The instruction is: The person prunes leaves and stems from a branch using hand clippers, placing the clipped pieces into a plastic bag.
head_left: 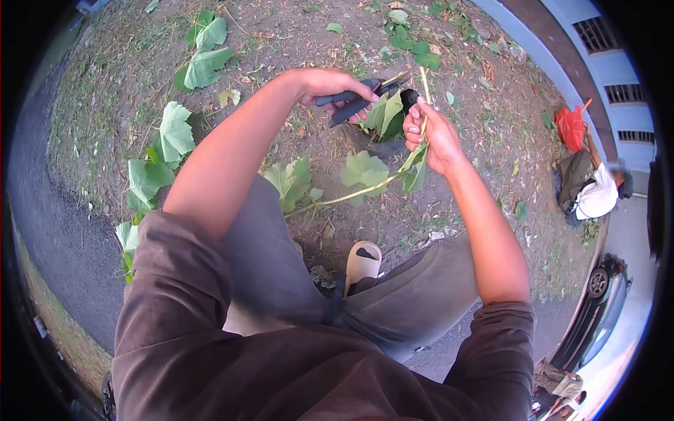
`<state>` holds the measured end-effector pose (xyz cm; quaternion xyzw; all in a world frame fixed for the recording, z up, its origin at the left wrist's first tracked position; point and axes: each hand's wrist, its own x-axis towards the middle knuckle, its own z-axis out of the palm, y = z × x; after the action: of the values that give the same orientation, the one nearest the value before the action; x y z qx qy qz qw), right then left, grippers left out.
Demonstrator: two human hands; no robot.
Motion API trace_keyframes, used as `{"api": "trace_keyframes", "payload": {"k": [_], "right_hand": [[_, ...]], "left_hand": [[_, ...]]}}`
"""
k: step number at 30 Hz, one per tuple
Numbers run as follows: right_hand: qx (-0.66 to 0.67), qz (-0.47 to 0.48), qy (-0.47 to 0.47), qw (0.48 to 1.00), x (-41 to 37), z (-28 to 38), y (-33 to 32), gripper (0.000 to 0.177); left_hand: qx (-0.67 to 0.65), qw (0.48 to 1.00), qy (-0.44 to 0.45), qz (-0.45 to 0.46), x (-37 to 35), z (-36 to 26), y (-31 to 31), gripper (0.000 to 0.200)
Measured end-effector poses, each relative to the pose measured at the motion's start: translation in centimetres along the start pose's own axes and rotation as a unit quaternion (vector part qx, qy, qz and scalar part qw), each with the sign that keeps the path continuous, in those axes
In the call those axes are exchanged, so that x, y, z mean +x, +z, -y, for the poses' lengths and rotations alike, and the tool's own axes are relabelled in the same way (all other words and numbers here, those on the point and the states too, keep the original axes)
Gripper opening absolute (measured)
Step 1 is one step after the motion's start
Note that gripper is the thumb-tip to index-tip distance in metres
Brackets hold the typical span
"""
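My left hand (330, 88) is closed around the dark handles of a pair of pruning shears (358, 98), whose blades point right toward a thin green stem (423, 84). My right hand (434, 137) grips that stem upright, just right of the blades. Below this hand the stem bends down and left (337, 200), carrying broad green leaves (365, 172). More leaves (385, 116) sit between the two hands.
Cut leafy stems (172, 137) lie on the bare dirt at left, beside a paved path (60, 245). My sandalled foot (361, 263) rests on the ground below. At right a person (593, 189) crouches near a red bag (570, 126), and a parked car (600, 309) stands lower right.
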<state>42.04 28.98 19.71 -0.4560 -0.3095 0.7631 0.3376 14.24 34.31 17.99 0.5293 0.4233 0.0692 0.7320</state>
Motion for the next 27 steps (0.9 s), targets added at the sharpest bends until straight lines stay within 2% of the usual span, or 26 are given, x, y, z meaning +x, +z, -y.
{"api": "trace_keyframes", "payload": {"k": [2, 4, 6, 13, 14, 17, 20, 24, 25, 27], "right_hand": [[-0.038, 0.026, 0.062, 0.997, 0.1, 0.1, -0.1, 0.032], [-0.061, 0.011, 0.07, 0.996, -0.2, 0.0, 0.2, 0.031], [-0.09, 0.012, 0.075, 0.993, -0.4, 0.0, 0.6, 0.032], [-0.059, 0.046, 0.093, 0.993, -0.4, 1.4, -1.0, 0.023], [-0.059, 0.046, 0.091, 0.993, -0.2, 1.3, -1.2, 0.023], [-0.014, 0.001, 0.014, 1.0, 0.7, 0.5, -1.7, 0.018], [0.031, -0.006, -0.033, 0.999, 1.1, -0.5, -1.4, 0.021], [0.112, -0.004, -0.028, 0.993, -1.1, -0.8, 2.0, 0.034], [0.063, 0.005, -0.019, 0.998, -0.8, -1.4, 2.2, 0.037], [0.081, 0.029, -0.015, 0.996, 0.1, -2.7, 1.3, 0.035]], "left_hand": [[0.019, 0.999, 0.028, 0.003, -0.1, 0.0, 0.6, 0.05], [0.035, 0.998, 0.058, 0.008, -0.1, -0.4, 1.2, 0.049], [0.172, 0.983, 0.061, -0.008, -0.4, -1.3, 1.5, 0.047], [0.144, 0.977, 0.104, -0.118, 1.2, -1.2, 3.5, 0.047], [0.146, 0.977, 0.105, -0.119, 1.0, -1.9, 4.0, 0.047], [0.174, 0.956, 0.121, -0.204, 0.6, -3.6, 5.3, 0.043], [0.16, 0.953, 0.132, -0.221, 1.6, -2.9, 4.9, 0.047], [0.194, 0.928, 0.145, -0.283, 2.1, -2.4, 4.2, 0.048], [0.172, 0.924, 0.139, -0.311, 1.9, -2.5, 4.1, 0.051], [0.15, 0.919, 0.131, -0.341, 1.7, -2.4, 3.6, 0.054]]}}
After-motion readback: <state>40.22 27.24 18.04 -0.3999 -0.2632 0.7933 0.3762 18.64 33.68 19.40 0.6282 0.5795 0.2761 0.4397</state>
